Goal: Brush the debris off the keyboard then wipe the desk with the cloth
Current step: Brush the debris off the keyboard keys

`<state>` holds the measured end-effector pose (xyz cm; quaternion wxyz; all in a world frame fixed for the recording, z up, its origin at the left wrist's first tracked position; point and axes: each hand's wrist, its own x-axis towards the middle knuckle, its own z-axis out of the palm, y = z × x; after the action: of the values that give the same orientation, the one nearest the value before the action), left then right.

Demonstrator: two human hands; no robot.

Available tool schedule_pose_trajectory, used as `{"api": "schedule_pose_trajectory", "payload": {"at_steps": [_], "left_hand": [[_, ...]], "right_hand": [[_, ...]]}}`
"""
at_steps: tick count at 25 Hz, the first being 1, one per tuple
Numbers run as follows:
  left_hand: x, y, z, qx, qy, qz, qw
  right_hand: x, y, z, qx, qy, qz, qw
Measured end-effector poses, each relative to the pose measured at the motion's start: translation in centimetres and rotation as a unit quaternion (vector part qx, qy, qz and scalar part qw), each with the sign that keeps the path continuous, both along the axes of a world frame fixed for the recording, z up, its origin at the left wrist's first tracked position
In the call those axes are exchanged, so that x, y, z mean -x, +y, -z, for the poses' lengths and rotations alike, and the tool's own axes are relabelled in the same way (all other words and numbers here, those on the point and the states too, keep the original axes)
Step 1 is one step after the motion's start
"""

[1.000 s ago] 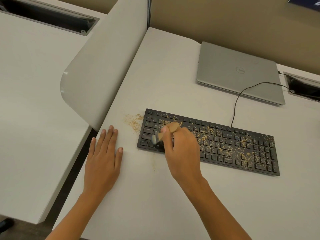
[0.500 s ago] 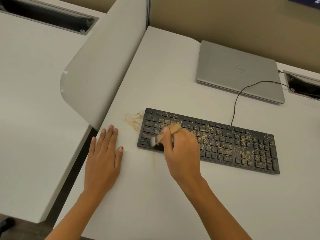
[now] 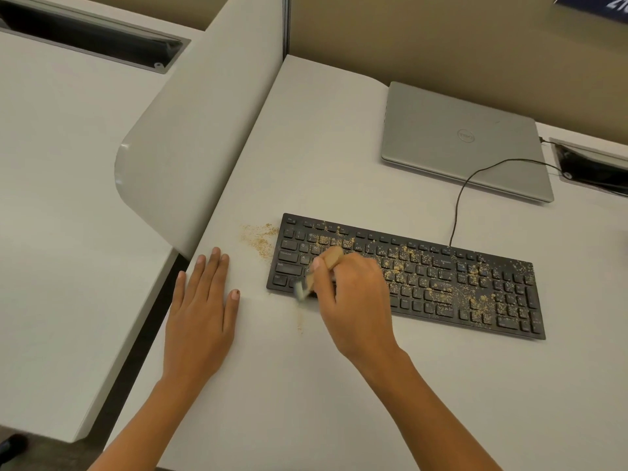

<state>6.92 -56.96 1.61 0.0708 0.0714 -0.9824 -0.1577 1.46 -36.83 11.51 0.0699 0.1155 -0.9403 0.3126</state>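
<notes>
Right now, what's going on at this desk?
A person is brushing crumbs off a black keyboard. The right hand holds a small wooden-handled brush, its bristles at the keyboard's front left edge. The left hand rests flat on the desk. Much debris still covers the keys, and some lies on the desk to the left. No cloth is in view.
</notes>
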Motion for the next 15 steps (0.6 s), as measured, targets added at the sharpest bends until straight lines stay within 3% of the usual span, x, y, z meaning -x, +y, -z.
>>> {"api": "schedule_pose_trajectory", "payload": {"at_steps": [3, 15], "left_hand": [[0.0, 0.1, 0.0, -0.001, 0.001, -0.001, 1.0], [0.1, 0.0, 0.1, 0.003, -0.001, 0.0, 1.0]], "right_hand": [[0.1, 0.6, -0.2, 0.028, 0.001, 0.045, 0.999], [-1.0, 1.6, 0.2, 0.018, -0.005, 0.047, 0.999]]}}
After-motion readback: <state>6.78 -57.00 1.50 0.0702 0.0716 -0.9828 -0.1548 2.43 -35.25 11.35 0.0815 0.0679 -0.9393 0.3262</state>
